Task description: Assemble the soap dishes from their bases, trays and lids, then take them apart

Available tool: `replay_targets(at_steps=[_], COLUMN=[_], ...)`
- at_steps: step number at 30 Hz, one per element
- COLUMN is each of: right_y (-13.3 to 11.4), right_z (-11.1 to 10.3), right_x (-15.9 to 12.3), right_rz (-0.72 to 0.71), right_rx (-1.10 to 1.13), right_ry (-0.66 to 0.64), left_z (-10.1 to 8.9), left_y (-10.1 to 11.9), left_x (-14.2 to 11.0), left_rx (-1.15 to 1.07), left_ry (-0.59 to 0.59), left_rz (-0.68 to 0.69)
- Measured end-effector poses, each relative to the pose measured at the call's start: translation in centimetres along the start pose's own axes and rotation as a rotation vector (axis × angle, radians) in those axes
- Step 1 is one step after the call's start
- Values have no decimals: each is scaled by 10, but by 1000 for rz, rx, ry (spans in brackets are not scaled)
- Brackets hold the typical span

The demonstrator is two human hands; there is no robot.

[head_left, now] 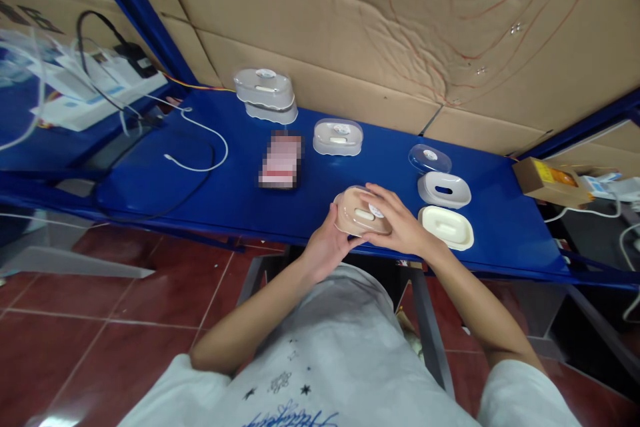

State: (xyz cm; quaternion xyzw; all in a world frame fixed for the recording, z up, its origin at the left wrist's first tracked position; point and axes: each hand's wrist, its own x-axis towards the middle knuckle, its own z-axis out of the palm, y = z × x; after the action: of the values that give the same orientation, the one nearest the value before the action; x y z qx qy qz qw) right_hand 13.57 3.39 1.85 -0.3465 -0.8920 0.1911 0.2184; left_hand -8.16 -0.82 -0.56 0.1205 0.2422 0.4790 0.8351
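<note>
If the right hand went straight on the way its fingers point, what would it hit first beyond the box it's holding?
Likely the lone clear-lidded grey box, ahead and left of the right hand, though depth is hard to judge from one view.

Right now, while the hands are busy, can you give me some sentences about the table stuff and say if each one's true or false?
1. The left hand and right hand hold a box together. True.
2. The table is red. False: it is blue; the floor tiles are red.
3. The white cover with a slot lies between the clear lid and the cream tray. True.
4. The right hand is holding the cream tray. False: it is on the box, and the tray lies on the table.
5. Cardboard with red lines stands behind the table. True.
6. The white cable curls on the table to the right of the box. False: it curls to the left.
</note>
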Motion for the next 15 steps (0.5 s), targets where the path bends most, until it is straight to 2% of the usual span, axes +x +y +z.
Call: replay_targets(at_steps=[3,6,9,15], right_y=[1,13,40,98], right_z=[-4,-13,-27,-58], right_x=[1,3,12,52], right_rz=[-4,24,61,239], right_rx=[18,-20,-108,-373], right_ry=[-33,-70,-56,-121], left_z=[0,0,0,1], left_y=[0,0,-1,-1], left_x=[2,3,1,-3], left_rx=[0,-19,-7,105], left_ry=[3,57,99,85], left_rz=[-8,33,92,127])
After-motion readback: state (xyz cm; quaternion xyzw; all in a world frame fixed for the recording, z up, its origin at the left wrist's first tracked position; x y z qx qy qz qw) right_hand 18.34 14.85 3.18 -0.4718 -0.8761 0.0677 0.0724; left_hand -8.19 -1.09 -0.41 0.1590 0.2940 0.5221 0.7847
